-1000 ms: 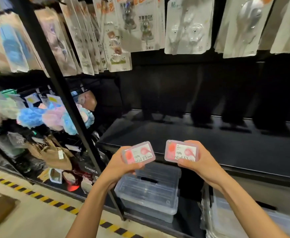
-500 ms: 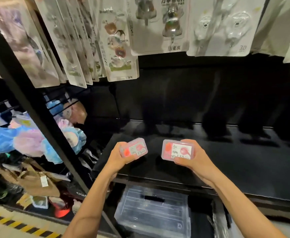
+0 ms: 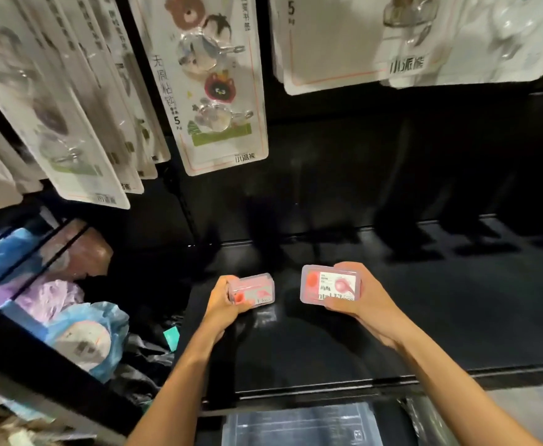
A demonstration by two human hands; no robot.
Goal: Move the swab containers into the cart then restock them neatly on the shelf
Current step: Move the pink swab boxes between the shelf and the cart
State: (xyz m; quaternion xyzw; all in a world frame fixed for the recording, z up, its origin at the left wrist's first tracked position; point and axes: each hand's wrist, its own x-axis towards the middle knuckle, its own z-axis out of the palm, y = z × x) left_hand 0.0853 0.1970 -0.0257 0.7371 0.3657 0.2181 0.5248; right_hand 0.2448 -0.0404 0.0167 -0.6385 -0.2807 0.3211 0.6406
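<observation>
A: L hand [image 3: 223, 300] – what's held?

B: A small pink box [image 3: 253, 289] is gripped at its left end, fingers curled round it, thumb underneath. The box is tilted, label side up, red spot and part of a printed word seen. It's held just over the black shelf [image 3: 456, 317], towards the front-left part; whether it touches the shelf can't be told, though a faint reflection is seen below it.

A: R hand [image 3: 365, 300]?

B: A second pink box [image 3: 329, 286] is pinched by its right end, fingers wrapped over the top edge, thumb at the bottom edge. Label is faced up to the camera, white panel w/ a red spot and a pink spoon-like shape. It's held above the shelf too, a bit higher than the other one.

A: Boxes vs each other?

B: Side by side, near but apart, a dark gap seen between them. Both forearms are stretched in from the bottom edge over the shelf's front lip.

A: Around that?

B: Blister packs [image 3: 218, 85] of cartoon hooks are hung above, at the back, more rows to the left and right. Blue and purple bath puffs [image 3: 83, 336] are stacked in the next bay on the left, behind a black post [image 3: 38, 358]. A clear plastic bin [image 3: 299, 426] is seen under the shelf, at the bottom.
</observation>
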